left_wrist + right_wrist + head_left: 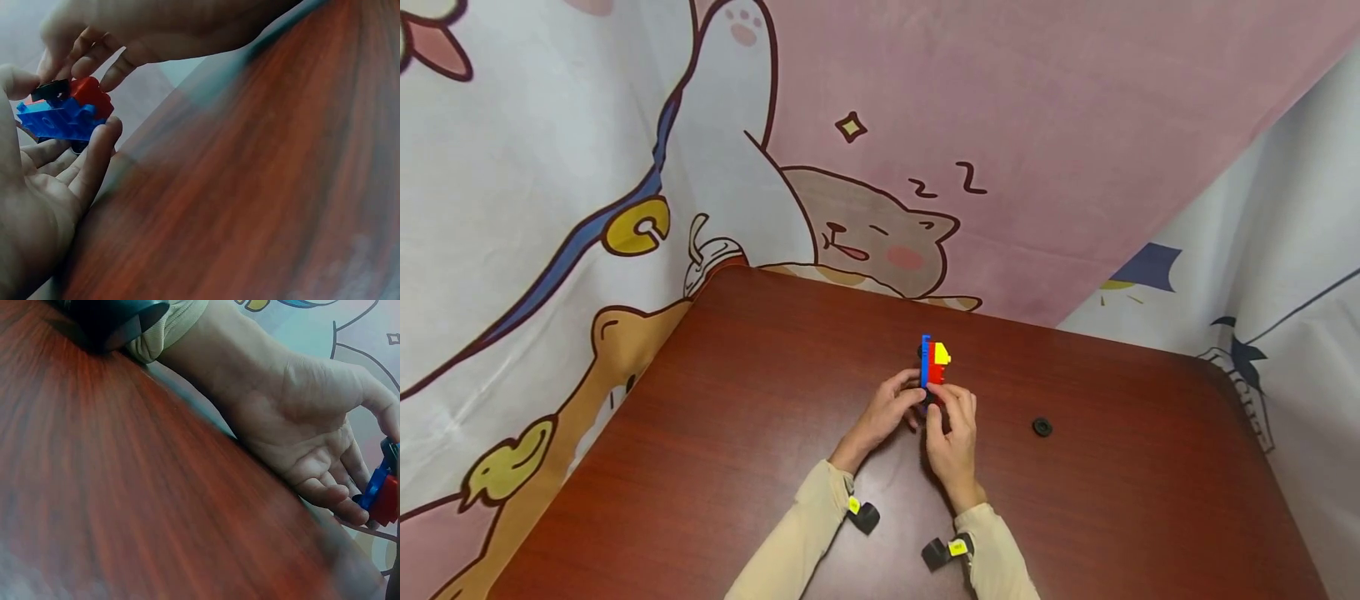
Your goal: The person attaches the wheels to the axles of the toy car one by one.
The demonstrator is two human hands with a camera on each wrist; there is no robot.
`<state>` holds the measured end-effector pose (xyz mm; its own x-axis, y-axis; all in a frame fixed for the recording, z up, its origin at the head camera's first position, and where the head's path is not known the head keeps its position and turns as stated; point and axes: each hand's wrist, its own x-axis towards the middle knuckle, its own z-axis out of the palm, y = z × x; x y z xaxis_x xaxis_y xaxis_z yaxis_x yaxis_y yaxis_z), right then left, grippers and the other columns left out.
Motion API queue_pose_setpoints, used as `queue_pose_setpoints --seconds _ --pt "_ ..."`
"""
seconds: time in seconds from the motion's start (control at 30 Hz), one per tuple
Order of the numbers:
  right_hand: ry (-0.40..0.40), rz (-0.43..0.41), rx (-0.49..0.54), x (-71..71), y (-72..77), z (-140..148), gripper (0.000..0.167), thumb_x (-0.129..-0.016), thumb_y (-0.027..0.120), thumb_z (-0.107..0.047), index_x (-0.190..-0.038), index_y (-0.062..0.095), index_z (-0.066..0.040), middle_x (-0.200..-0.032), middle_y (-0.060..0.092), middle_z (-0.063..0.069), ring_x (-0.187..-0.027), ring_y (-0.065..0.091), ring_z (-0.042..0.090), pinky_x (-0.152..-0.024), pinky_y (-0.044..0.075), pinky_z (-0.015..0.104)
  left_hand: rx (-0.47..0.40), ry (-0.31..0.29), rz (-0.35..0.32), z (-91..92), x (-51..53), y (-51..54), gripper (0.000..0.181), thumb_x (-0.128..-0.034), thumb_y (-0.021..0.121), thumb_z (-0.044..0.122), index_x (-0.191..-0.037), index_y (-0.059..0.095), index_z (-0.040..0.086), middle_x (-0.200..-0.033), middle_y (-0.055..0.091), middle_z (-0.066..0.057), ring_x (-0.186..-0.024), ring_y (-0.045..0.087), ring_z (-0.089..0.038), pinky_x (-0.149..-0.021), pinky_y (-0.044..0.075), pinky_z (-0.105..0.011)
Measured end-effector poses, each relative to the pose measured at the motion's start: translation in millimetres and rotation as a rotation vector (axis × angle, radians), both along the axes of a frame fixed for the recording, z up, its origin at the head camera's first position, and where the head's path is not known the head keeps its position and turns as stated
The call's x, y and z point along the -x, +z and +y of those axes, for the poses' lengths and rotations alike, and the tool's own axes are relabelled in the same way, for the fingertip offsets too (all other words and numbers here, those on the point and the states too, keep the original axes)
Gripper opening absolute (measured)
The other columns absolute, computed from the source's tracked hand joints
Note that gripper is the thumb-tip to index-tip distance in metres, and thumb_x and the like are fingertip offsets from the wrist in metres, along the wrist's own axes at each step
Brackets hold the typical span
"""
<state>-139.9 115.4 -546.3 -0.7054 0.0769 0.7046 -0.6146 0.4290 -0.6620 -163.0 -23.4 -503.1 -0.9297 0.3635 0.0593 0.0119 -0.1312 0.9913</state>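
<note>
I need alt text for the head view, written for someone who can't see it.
A person's left hand and right hand hold a small blue, red and yellow toy over a reddish-brown table. A round black piece lies on the table to the right of the hands, and cartoon-printed cloth hangs behind.

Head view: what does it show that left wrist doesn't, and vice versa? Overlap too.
Head only: the loose black wheel on the table, the toy's yellow block, and both pale sleeves.
Left wrist only: the palm of the left hand and a round mark on the toy's blue part.
Both: the two hands at the toy, right hand included, its blue and red parts, and the table.
</note>
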Motion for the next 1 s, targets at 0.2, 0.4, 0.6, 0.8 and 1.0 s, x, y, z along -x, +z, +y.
queue_pose_setpoints --seconds 0.2,0.4,0.6,0.8,1.0 --pt "-0.018 -0.098 0.133 -5.2 11.7 -7.5 0.021 -0.09 0.063 0.011 -0.11 0.068 0.006 -0.106 0.052 0.024 -0.098 0.05 0.025 -0.085 0.041 0.015 0.044 0.009 -0.007 1.6 0.8 -5.2 0.044 -0.0949 0.052 0.007 -0.136 0.051 -0.009 -0.117 0.063 -0.031 -0.076 0.057 -0.055 -0.056 0.055 -0.05" --pt "0.015 -0.307 0.277 -17.8 37.2 -12.1 0.039 -0.093 0.063 0.003 -0.127 0.049 0.015 -0.122 0.044 0.032 -0.099 0.052 0.036 -0.085 0.046 0.025 0.076 -0.006 0.002 0.7 -4.6 4.5 0.045 -0.0943 0.049 0.005 -0.136 0.05 -0.011 -0.115 0.063 -0.031 -0.072 0.05 -0.06 -0.056 0.055 -0.051" --pt "0.08 -0.583 0.345 -15.8 41.6 -7.8 0.049 -0.1 0.058 -0.007 -0.143 0.039 0.006 -0.138 0.048 0.025 -0.104 0.059 0.017 -0.085 0.049 0.012 0.062 -0.02 -0.001 0.8 -3.4 4.2 0.045 -0.0966 0.051 0.004 -0.138 0.047 -0.013 -0.124 0.06 -0.033 -0.065 0.053 -0.045 -0.054 0.054 -0.039" --pt "0.07 -0.624 0.306 -13.9 40.9 -5.1 0.047 -0.102 0.054 -0.009 -0.145 0.04 0.004 -0.13 0.057 0.026 -0.098 0.06 0.011 -0.079 0.049 0.012 0.046 -0.053 -0.019 -1.3 -1.6 4.9 0.045 -0.0988 0.053 0.003 -0.14 0.045 -0.013 -0.128 0.058 -0.035 -0.078 0.06 -0.045 -0.057 0.057 -0.044" --pt "0.086 -0.607 0.254 -13.6 42.8 -2.5 0.048 -0.103 0.053 -0.011 -0.147 0.039 0.004 -0.128 0.06 0.027 -0.099 0.062 0.026 -0.08 0.049 0.014 0.053 -0.063 -0.05 -1.6 4.9 -5.1 0.046 -0.0987 0.055 0.002 -0.141 0.044 -0.011 -0.128 0.057 -0.034 -0.085 0.06 -0.052 -0.06 0.058 -0.047"
